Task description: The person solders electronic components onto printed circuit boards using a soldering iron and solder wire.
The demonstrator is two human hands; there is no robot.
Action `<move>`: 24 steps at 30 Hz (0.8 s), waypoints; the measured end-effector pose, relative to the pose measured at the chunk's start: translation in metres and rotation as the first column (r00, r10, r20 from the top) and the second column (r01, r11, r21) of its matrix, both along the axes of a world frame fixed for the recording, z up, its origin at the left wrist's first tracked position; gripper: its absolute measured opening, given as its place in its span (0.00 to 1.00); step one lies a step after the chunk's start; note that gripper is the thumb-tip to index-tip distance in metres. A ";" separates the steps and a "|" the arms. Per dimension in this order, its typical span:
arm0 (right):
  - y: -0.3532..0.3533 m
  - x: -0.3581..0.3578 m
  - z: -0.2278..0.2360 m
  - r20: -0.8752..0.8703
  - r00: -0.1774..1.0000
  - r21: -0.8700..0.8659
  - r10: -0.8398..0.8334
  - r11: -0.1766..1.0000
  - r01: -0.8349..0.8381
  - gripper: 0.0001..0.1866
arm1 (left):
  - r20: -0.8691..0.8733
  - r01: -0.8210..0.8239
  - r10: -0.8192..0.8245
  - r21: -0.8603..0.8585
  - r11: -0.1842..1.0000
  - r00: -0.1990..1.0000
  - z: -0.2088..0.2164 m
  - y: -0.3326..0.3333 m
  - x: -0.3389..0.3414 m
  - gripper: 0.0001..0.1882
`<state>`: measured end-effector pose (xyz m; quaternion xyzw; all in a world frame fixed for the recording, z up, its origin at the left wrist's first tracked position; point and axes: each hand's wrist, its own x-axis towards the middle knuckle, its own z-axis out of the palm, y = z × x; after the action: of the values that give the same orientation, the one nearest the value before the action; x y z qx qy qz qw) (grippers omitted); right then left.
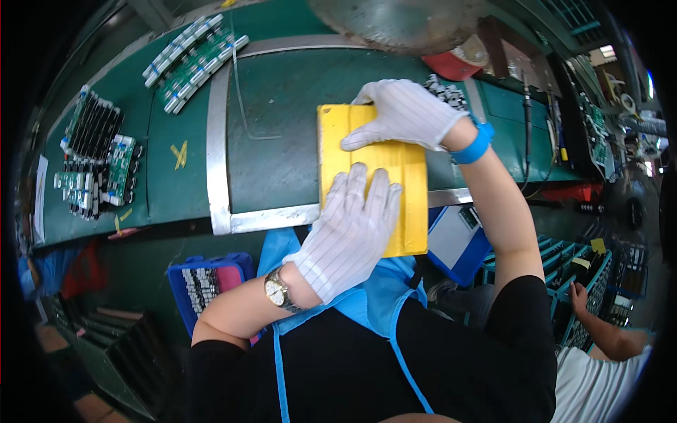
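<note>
A yellow rectangular board (pixel 412 204) with raised lengthwise ridges lies across the front metal edge of the green bench, its near end reaching over my blue apron. My left hand (pixel 352 225), in a white striped glove, rests flat on the board with fingers stretched out. At the far end, my right hand (pixel 402 116), gloved alike, grips the board; its thumb lies on top and the fingers curl toward the far edge, their tips hidden. A watch (pixel 277 290) is on my left wrist and a blue band (pixel 474 144) on my right.
Green circuit boards (pixel 194 67) lie at the far left, more (pixel 120 169) at the left edge. Small parts (pixel 446 92) and a red container (pixel 455 63) sit beyond my right hand. Blue bins (pixel 247 264) flank me below the bench. Another person's arm (pixel 599 328) shows at lower right.
</note>
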<state>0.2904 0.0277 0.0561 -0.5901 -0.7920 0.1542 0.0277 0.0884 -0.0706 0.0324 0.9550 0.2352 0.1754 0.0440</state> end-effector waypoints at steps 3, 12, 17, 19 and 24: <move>0.009 0.002 -0.003 -0.043 0.999 -0.139 0.020 0.990 -0.026 0.51 | 0.003 0.007 -0.007 -0.006 1.000 1.000 0.000 -0.001 -0.001 0.30; 0.016 0.002 0.003 -0.051 0.999 -0.318 -0.011 0.948 -0.006 0.50 | 0.020 0.016 -0.017 0.011 1.000 1.000 -0.006 -0.001 -0.004 0.32; -0.001 0.000 0.007 0.089 0.993 -0.086 0.074 0.994 -0.067 0.44 | -0.043 0.046 -0.049 -0.055 0.997 0.998 0.002 -0.003 -0.002 0.29; 0.000 0.002 0.011 0.100 0.995 -0.151 0.015 0.989 0.000 0.42 | -0.034 0.061 -0.066 -0.128 0.990 0.997 0.007 0.000 0.002 0.33; 0.015 -0.005 0.001 -0.025 0.999 -0.297 0.042 0.954 -0.047 0.42 | -0.144 -0.040 0.025 -0.099 0.994 0.989 0.009 -0.007 -0.001 0.37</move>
<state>0.2855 0.0425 0.0566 -0.5681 -0.7726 0.2777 -0.0577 0.0878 -0.0778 0.0411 0.9576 0.2619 0.0954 0.0727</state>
